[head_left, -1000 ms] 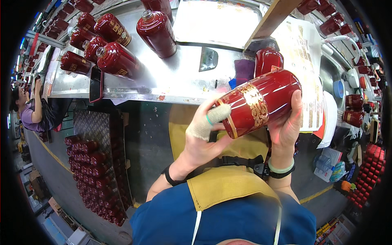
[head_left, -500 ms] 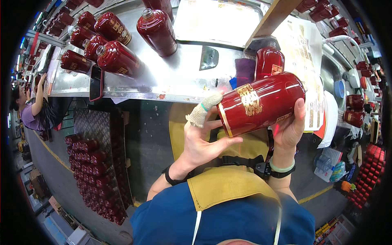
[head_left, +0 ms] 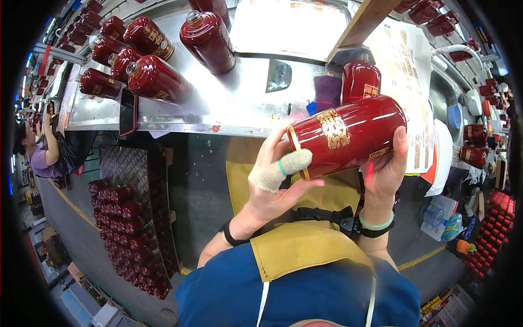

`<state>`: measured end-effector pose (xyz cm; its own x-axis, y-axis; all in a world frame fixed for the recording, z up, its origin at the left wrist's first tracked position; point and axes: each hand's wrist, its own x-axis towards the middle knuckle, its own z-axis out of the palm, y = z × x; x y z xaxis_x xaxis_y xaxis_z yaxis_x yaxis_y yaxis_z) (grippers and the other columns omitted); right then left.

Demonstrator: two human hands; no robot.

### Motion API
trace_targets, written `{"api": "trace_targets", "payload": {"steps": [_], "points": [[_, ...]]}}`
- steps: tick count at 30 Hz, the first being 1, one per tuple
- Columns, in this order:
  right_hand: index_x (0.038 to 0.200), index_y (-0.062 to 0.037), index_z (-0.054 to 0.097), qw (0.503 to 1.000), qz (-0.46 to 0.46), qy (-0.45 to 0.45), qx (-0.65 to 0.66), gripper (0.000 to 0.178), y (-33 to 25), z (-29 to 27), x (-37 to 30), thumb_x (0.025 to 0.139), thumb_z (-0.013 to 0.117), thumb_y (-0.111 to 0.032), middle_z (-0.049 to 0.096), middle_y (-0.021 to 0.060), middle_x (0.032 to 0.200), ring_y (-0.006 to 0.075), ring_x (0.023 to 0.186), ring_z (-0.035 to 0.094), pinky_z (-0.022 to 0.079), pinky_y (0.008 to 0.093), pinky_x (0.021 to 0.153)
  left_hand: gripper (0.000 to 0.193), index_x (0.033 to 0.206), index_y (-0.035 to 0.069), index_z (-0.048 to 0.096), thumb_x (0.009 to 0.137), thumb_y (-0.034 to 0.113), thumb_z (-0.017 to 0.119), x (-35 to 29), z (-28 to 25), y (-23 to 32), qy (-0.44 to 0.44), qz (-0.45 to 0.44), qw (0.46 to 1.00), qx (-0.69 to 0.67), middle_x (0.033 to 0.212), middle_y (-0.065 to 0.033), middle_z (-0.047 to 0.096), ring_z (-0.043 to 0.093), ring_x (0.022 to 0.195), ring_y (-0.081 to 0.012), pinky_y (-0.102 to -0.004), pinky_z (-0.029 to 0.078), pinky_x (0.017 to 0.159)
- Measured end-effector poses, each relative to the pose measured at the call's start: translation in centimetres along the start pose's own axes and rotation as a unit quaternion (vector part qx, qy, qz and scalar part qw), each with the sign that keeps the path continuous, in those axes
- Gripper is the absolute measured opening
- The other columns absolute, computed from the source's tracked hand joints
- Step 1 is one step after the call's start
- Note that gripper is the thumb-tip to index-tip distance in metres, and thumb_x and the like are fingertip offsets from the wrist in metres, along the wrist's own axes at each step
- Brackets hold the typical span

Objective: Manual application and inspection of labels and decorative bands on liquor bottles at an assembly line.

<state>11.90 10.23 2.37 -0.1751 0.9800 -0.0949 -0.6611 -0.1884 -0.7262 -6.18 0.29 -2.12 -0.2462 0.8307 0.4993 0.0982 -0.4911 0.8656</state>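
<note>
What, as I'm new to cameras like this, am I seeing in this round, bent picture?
There is no machine here, only a person's two hands. A wide fisheye camera on their head looks down, so straight edges bend near the rim. The right hand holds a dark red bottle lying tilted in the air. The left hand, wearing a pale finger cover, is at its gold-banded end. Beyond, a metal table bears other red bottles and a purple cloth.
</note>
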Motion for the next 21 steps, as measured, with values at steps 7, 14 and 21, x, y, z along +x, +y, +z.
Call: {"api": "trace_targets", "payload": {"steps": [7, 14, 21], "points": [[0.134, -0.0029, 0.058, 1.000, 0.004, -0.009, -0.016, 0.038, -0.1, 0.1, 0.2, 0.103, 0.061, -0.026, 0.070, 0.0106, 0.123, 0.0208, 0.110, 0.070, 0.058, 0.0393, 0.096, 0.087, 0.145, -0.003, 0.044, 0.071, -0.004, 0.090, -0.3, 0.0, 0.2, 0.019, -0.103, 0.990, -0.093, 0.147, -0.0164, 0.041, 0.056, 0.129, -0.0259, -0.0364, 0.066, 0.088], [0.138, -0.0049, 0.055, 1.000, 0.013, -0.001, -0.009, 0.040, -0.1, -0.1, 0.3, 0.105, 0.060, -0.027, 0.068, 0.0092, 0.127, 0.0208, 0.114, 0.068, 0.057, 0.0405, 0.098, 0.075, 0.142, -0.002, 0.049, 0.077, 0.000, 0.087, -0.2, 0.6, 0.5, 0.040, -0.112, 0.988, -0.101, 0.152, -0.0157, 0.038, 0.053, 0.133, -0.0271, -0.0372, 0.063, 0.094], [0.143, -0.0067, 0.051, 0.999, 0.041, -0.006, -0.025, 0.044, -0.6, 0.7, -0.2, 0.105, 0.060, -0.029, 0.066, 0.0093, 0.132, 0.0223, 0.120, 0.065, 0.056, 0.0433, 0.100, 0.089, 0.150, 0.002, 0.036, 0.075, -0.011, 0.083, -0.7, -1.4, 0.4, -0.049, -0.154, 0.985, -0.054, 0.151, -0.0232, 0.045, 0.057, 0.132, -0.0333, -0.0437, 0.060, 0.099]]}}
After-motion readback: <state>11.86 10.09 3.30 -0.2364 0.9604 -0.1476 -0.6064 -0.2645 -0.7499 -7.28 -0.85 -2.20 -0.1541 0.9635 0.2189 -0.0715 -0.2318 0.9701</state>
